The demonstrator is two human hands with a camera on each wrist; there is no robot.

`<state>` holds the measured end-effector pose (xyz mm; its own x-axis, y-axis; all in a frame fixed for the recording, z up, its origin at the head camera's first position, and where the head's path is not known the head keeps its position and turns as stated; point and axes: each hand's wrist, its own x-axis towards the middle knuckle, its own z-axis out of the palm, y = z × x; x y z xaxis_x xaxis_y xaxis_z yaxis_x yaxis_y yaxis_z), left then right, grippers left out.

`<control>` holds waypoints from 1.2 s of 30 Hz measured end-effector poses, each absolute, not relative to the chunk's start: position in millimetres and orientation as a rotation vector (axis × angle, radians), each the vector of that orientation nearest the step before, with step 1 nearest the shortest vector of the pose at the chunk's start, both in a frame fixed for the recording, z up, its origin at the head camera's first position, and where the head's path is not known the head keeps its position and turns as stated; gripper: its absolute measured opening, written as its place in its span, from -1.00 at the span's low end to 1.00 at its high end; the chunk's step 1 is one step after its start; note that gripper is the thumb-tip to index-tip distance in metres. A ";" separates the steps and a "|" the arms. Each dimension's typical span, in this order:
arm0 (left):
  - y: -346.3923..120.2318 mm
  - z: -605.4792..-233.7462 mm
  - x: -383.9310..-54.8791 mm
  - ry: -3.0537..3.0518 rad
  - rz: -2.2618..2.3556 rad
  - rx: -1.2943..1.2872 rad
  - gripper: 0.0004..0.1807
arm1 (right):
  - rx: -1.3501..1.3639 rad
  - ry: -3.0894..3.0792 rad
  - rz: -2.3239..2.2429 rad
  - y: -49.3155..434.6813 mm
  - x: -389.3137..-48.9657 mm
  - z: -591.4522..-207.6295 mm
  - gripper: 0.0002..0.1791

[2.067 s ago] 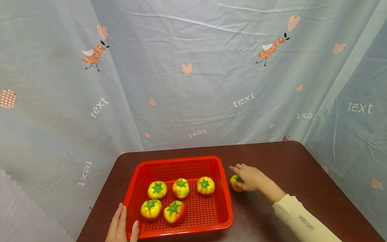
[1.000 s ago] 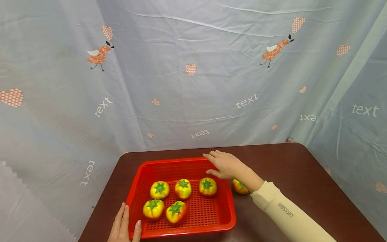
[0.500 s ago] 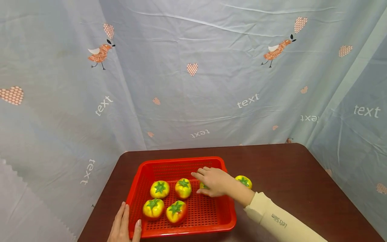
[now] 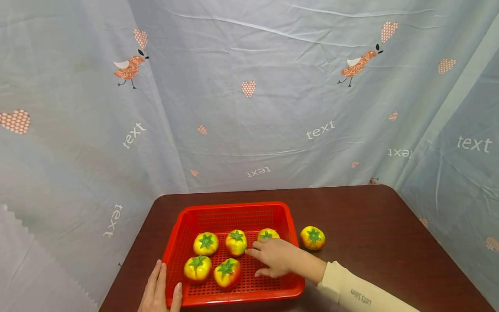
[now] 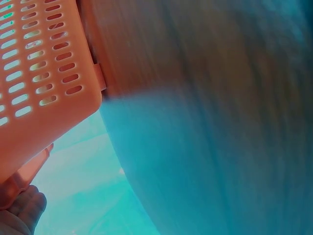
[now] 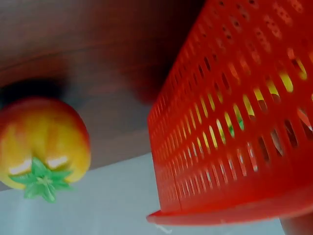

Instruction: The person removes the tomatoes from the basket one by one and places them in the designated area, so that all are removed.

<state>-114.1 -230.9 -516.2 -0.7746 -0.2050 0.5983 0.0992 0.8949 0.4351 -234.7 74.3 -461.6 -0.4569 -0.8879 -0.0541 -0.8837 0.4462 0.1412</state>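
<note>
A red perforated plastic basket stands on the table with several yellow-red, persimmon-like fruits with green star-shaped tops in it, among them a fruit near the front. My left hand holds the basket's near left corner, fingers along the outside and thumb over the rim; the left wrist view shows only some of its fingers under the rim. Reaching into the right part of the basket, my right hand has its fingers spread, with nothing visible in them. It partly covers the back right fruit.
One more fruit lies on the dark brown table, just right of the basket; the right wrist view shows this loose fruit beside the basket wall. A grey-blue printed curtain hangs behind the table.
My right hand has left the loose fruit on the right, crossed the basket's right rim, and come down inside, then shifted toward the near side. My left hand has stayed at the corner.
</note>
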 end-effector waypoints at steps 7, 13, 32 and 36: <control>-231.4 -516.8 -114.1 -2.383 -0.581 0.077 -0.22 | 1.624 -2.622 -0.294 76.3 -231.6 -466.6 -0.39; -231.8 -516.4 -113.4 -2.381 -0.577 0.072 -0.21 | 1.628 -2.600 -0.257 78.6 -232.6 -466.9 -0.43; -230.7 -516.5 -112.6 -2.417 -0.568 0.081 -0.23 | 1.331 -2.708 -0.303 82.5 -262.2 -478.5 -0.46; -231.2 -515.0 -112.7 -2.425 -0.555 0.080 -0.23 | 1.314 -2.708 -0.278 81.1 -262.7 -476.7 -0.49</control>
<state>-112.7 -231.2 -515.0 -0.7926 -0.1916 0.5788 0.0790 0.9090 0.4092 -262.7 81.1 -476.7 -0.6163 -0.7870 0.0267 -0.7652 0.6066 0.2156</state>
